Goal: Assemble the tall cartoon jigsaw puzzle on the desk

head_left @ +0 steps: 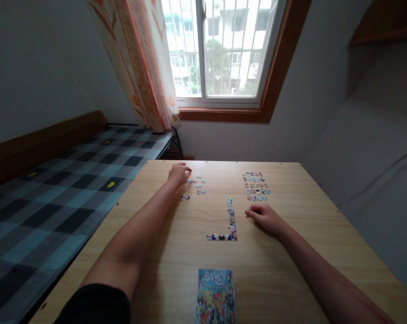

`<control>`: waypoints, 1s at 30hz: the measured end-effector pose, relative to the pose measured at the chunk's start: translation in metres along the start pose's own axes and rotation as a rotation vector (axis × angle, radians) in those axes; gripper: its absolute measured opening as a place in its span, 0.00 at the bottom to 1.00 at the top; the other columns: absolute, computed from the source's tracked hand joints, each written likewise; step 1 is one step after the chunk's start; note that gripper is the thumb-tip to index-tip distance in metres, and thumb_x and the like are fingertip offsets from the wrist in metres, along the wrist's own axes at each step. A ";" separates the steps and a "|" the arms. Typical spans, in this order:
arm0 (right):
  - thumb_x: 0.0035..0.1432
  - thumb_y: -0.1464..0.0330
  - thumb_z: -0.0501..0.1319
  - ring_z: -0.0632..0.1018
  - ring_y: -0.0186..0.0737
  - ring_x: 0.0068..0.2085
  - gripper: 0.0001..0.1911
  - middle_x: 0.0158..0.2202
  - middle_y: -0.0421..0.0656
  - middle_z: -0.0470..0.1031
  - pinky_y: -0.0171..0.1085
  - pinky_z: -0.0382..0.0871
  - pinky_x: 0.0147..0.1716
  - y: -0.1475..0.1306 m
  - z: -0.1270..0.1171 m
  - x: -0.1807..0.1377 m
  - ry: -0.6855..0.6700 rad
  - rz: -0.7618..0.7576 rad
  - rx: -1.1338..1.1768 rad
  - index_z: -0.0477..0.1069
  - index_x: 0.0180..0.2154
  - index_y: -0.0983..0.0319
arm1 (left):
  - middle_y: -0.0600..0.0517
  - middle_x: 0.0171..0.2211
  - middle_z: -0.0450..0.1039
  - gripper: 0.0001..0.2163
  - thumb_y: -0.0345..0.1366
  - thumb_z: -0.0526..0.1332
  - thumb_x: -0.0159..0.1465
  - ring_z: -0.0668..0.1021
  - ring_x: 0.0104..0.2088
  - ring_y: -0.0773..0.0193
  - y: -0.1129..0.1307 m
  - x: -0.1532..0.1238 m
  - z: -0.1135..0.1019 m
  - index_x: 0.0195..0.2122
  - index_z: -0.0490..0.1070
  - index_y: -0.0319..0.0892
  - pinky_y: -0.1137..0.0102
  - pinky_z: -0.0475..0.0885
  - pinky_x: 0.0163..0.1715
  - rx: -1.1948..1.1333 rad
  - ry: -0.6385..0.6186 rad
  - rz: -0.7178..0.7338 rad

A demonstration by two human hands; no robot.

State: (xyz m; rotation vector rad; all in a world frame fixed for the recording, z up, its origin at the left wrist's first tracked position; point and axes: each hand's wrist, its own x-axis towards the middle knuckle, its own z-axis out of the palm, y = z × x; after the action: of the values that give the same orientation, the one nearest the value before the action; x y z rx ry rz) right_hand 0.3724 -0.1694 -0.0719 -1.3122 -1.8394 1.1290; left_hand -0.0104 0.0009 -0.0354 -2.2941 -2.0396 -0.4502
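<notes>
At the far left of the table my left hand (pixel 179 173) reaches over loose jigsaw pieces (pixel 199 186). Its fingers are bent and somewhat apart, with no piece visible in them. My right hand (pixel 264 218) rests right of the joined puzzle strip (pixel 232 220), its fingers curled and pressed together; whatever may be between the fingertips is hidden. That strip forms a corner, with a bottom row (pixel 220 237) running left. Beyond my right hand, more jigsaw pieces (pixel 256 185) lie in several rows. A small pair of pieces (pixel 185 197) sits near my left wrist.
A colourful puzzle box (pixel 216 294) marked "Bluey" lies at the near edge of the wooden table (pixel 176 270). To the left is a bed (pixel 78 180) with a checked cover. A curtain (pixel 146 67) hangs beside the barred window (pixel 230 54) ahead.
</notes>
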 end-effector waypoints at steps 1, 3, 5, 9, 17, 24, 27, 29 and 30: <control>0.62 0.55 0.61 0.69 0.36 0.28 0.19 0.23 0.39 0.71 0.36 0.60 0.29 -0.004 0.008 0.008 0.055 -0.054 -0.040 0.74 0.26 0.61 | 0.48 0.57 0.73 0.11 0.41 0.63 0.63 0.72 0.57 0.50 0.003 0.003 0.001 0.43 0.84 0.50 0.58 0.68 0.59 0.001 -0.026 0.006; 0.63 0.55 0.59 0.70 0.38 0.28 0.20 0.23 0.41 0.73 0.37 0.61 0.31 -0.011 0.022 0.020 0.187 -0.115 -0.088 0.75 0.25 0.61 | 0.49 0.57 0.73 0.11 0.41 0.65 0.62 0.73 0.58 0.50 0.009 0.007 0.004 0.43 0.84 0.51 0.60 0.70 0.57 0.004 -0.057 0.015; 0.64 0.55 0.58 0.71 0.39 0.28 0.20 0.24 0.41 0.74 0.38 0.61 0.31 -0.015 0.032 0.026 0.272 -0.159 -0.110 0.75 0.26 0.61 | 0.50 0.58 0.72 0.12 0.42 0.65 0.62 0.73 0.58 0.50 0.015 0.010 0.007 0.45 0.83 0.52 0.61 0.70 0.57 0.011 -0.078 0.016; 0.66 0.55 0.57 0.73 0.39 0.29 0.21 0.26 0.42 0.76 0.37 0.62 0.30 -0.016 0.038 0.026 0.341 -0.204 -0.109 0.75 0.27 0.61 | 0.51 0.57 0.73 0.11 0.41 0.65 0.62 0.74 0.56 0.53 0.020 0.017 0.008 0.45 0.83 0.53 0.64 0.70 0.55 0.025 -0.102 0.023; 0.66 0.56 0.57 0.73 0.40 0.29 0.21 0.26 0.42 0.76 0.37 0.61 0.31 -0.012 0.035 0.025 0.355 -0.208 -0.113 0.75 0.27 0.60 | 0.51 0.50 0.78 0.08 0.40 0.66 0.61 0.75 0.53 0.54 0.007 0.023 -0.006 0.39 0.85 0.53 0.66 0.71 0.52 0.064 -0.107 0.048; 0.66 0.56 0.57 0.74 0.40 0.30 0.20 0.26 0.43 0.77 0.37 0.62 0.31 -0.012 0.035 0.027 0.358 -0.199 -0.096 0.76 0.28 0.60 | 0.51 0.54 0.76 0.10 0.40 0.66 0.61 0.75 0.55 0.54 0.006 0.018 -0.002 0.42 0.84 0.53 0.65 0.70 0.54 0.082 -0.127 0.056; 0.66 0.56 0.57 0.74 0.40 0.29 0.20 0.26 0.42 0.77 0.37 0.62 0.31 -0.011 0.035 0.027 0.349 -0.202 -0.098 0.76 0.27 0.60 | 0.51 0.56 0.75 0.11 0.41 0.66 0.61 0.74 0.56 0.53 0.013 0.018 0.002 0.44 0.84 0.53 0.63 0.69 0.54 0.076 -0.119 0.067; 0.66 0.56 0.57 0.73 0.39 0.28 0.20 0.25 0.42 0.76 0.37 0.61 0.30 -0.011 0.035 0.028 0.347 -0.195 -0.088 0.76 0.27 0.60 | 0.51 0.56 0.75 0.11 0.42 0.67 0.61 0.73 0.57 0.53 0.017 0.018 0.003 0.44 0.84 0.54 0.63 0.69 0.54 0.071 -0.114 0.080; 0.66 0.56 0.57 0.73 0.39 0.28 0.20 0.25 0.42 0.76 0.37 0.61 0.30 -0.010 0.035 0.028 0.347 -0.191 -0.085 0.76 0.27 0.60 | 0.51 0.57 0.75 0.11 0.43 0.67 0.61 0.73 0.57 0.53 0.019 0.018 0.004 0.44 0.84 0.54 0.63 0.68 0.54 0.068 -0.113 0.086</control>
State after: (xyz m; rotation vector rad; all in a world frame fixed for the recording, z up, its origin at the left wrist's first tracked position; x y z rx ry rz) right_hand 0.3294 -0.1549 -0.0789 -1.2576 -1.7235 0.6811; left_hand 0.0104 0.0163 -0.0318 -2.4065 -1.9612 -0.2491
